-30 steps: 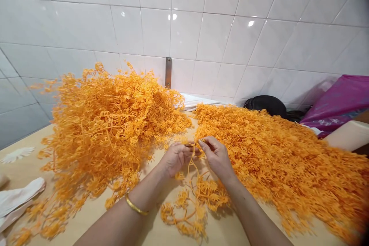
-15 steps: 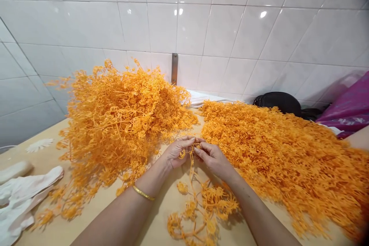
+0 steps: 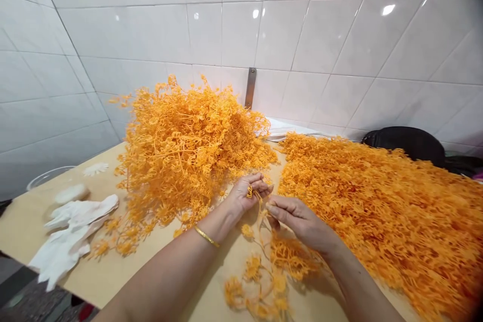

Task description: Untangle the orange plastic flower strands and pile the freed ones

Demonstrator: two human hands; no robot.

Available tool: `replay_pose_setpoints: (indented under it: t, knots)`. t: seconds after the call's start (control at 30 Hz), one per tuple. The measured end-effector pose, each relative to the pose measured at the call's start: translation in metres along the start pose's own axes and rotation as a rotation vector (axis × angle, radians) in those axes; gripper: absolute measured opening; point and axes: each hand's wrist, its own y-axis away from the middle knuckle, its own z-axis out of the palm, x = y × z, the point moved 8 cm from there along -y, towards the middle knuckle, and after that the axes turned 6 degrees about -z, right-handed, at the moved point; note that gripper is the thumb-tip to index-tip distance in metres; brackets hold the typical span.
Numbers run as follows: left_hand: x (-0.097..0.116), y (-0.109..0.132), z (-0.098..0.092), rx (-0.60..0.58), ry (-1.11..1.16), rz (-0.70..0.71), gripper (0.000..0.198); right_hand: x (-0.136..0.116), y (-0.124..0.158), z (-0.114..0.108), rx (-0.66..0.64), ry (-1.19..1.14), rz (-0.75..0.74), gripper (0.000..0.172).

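My left hand [image 3: 247, 193] curls around a thin orange sprig [image 3: 259, 206] of artificial flowers, with a small bit of it showing at the fingertips. My right hand [image 3: 298, 222] pinches the same sprig just below, thumb and fingers together. From my hands, the sprig trails down to a loose orange cluster [image 3: 271, 274] on the pale wooden table [image 3: 101, 271]. A tall heap of tangled orange sprigs [image 3: 188, 151] rises beyond my left hand. A wide, flatter orange mass [image 3: 377, 211] lies to the right of my right hand. A gold bangle [image 3: 206, 236] circles my left wrist.
White gloves [image 3: 73, 236] and a white flower shape [image 3: 95, 169] lie at the table's left, near a glass bowl [image 3: 49, 177]. White tiles [image 3: 302, 30] form the wall behind. A black bag [image 3: 405, 144] sits at the back right. The table's edge drops to the floor at lower left.
My view has swung left, showing more of the table and the gloves. My hands have drawn slightly apart, with my right hand lower on the sprig.
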Motion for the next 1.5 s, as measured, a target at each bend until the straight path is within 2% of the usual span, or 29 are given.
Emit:
replay_pose_setpoints:
  t: [0.13, 0.2, 0.37, 0.47, 0.53, 0.67, 0.87, 0.97, 1.0, 1.03, 1.1, 1.17, 1.2, 1.23, 1.27, 1.33, 1.43, 1.5]
  knots:
    - [-0.012, -0.008, -0.009, 0.044, -0.047, -0.116, 0.013, 0.012, 0.002, -0.023, 0.295, -0.064, 0.044, 0.020]
    - [-0.018, -0.009, -0.011, 0.069, -0.055, -0.142, 0.008, 0.017, 0.002, -0.024, 0.356, -0.027, 0.055, 0.019]
    - [-0.028, -0.006, -0.010, 0.076, -0.092, -0.191, 0.015, 0.008, -0.004, 0.002, 0.254, 0.230, -0.021, 0.022]
    - [-0.022, -0.005, -0.011, 0.096, -0.078, -0.146, 0.016, 0.007, -0.005, 0.009, 0.256, 0.321, -0.048, 0.014]
    - [-0.016, -0.005, -0.012, 0.087, -0.052, -0.107, 0.018, 0.010, -0.005, 0.008, 0.259, 0.304, -0.041, 0.014]
    - [-0.008, -0.005, -0.009, 0.037, -0.023, -0.062, 0.020, 0.017, -0.004, 0.001, 0.241, 0.113, 0.001, 0.023]
    - [-0.008, -0.001, 0.010, -0.150, -0.090, -0.111, 0.017, 0.010, 0.002, 0.004, 0.063, -0.335, 0.018, 0.025]
    - [-0.001, -0.001, 0.013, -0.223, -0.046, -0.124, 0.018, 0.000, 0.009, 0.003, -0.003, -0.523, 0.015, 0.026]
    - [0.002, -0.001, 0.013, -0.247, -0.016, -0.122, 0.018, 0.000, 0.010, -0.005, 0.048, -0.501, 0.021, 0.025]
    - [0.004, -0.001, 0.014, -0.270, 0.016, -0.121, 0.019, 0.003, 0.012, -0.018, 0.159, -0.424, 0.034, 0.025]
    - [0.004, 0.001, 0.014, -0.294, 0.067, -0.125, 0.020, 0.009, 0.020, -0.055, 0.490, -0.122, 0.078, 0.023]
    - [0.001, 0.003, 0.013, -0.283, 0.085, -0.135, 0.021, 0.006, 0.033, -0.084, 0.775, 0.274, 0.112, 0.030]
    - [-0.001, 0.003, 0.013, -0.274, 0.075, -0.133, 0.020, 0.002, 0.036, -0.090, 0.843, 0.452, 0.113, 0.035]
    - [-0.001, 0.004, 0.012, -0.264, 0.057, -0.120, 0.019, -0.001, 0.035, -0.091, 0.854, 0.587, 0.102, 0.037]
    - [-0.001, 0.004, 0.012, -0.249, 0.034, -0.101, 0.017, -0.003, 0.032, -0.087, 0.817, 0.663, 0.080, 0.035]
    - [0.002, 0.004, 0.009, -0.209, -0.013, -0.055, 0.013, 0.002, 0.021, -0.069, 0.633, 0.651, 0.064, 0.024]
    - [0.007, 0.002, 0.006, -0.163, -0.063, 0.004, 0.009, 0.019, 0.010, -0.026, 0.250, 0.444, 0.126, 0.024]
    - [0.011, 0.003, 0.006, -0.160, -0.079, 0.030, 0.006, 0.023, 0.008, -0.004, 0.099, 0.345, 0.131, 0.028]
